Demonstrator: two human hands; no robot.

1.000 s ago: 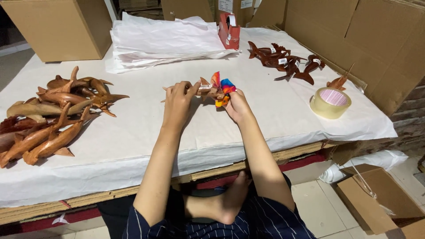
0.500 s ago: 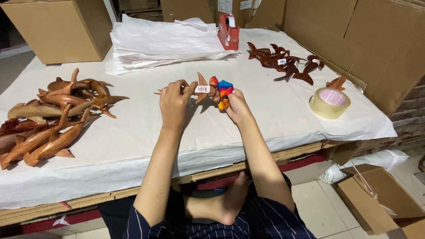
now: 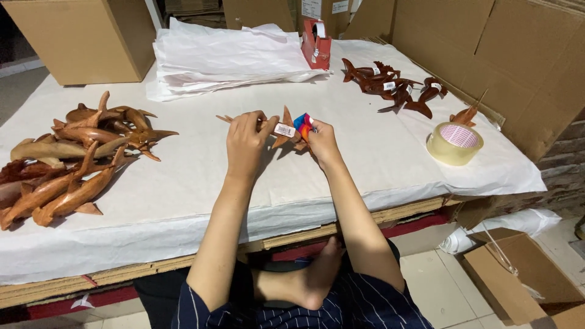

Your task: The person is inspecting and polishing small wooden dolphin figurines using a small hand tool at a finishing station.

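Both forearms reach forward over the paper-covered table [image 3: 378,164], wrists bent slightly inward toward each other. The left hand [image 3: 245,146] curls its fingers around a small carved wooden dolphin [image 3: 281,129] and pinches a white label [image 3: 284,130] against it with thumb and forefinger. The right hand [image 3: 322,141] grips a small multicoloured object [image 3: 303,124], fingers pressed together around it. The dolphin sits between the two hands, just above the table's middle.

A reddish-brown wooden fish carving [image 3: 286,129] is held level just above the white paper, fin upward, a small white label [image 3: 284,130] on its flank; a multicoloured object [image 3: 303,123], perhaps a sticker roll, touches it.
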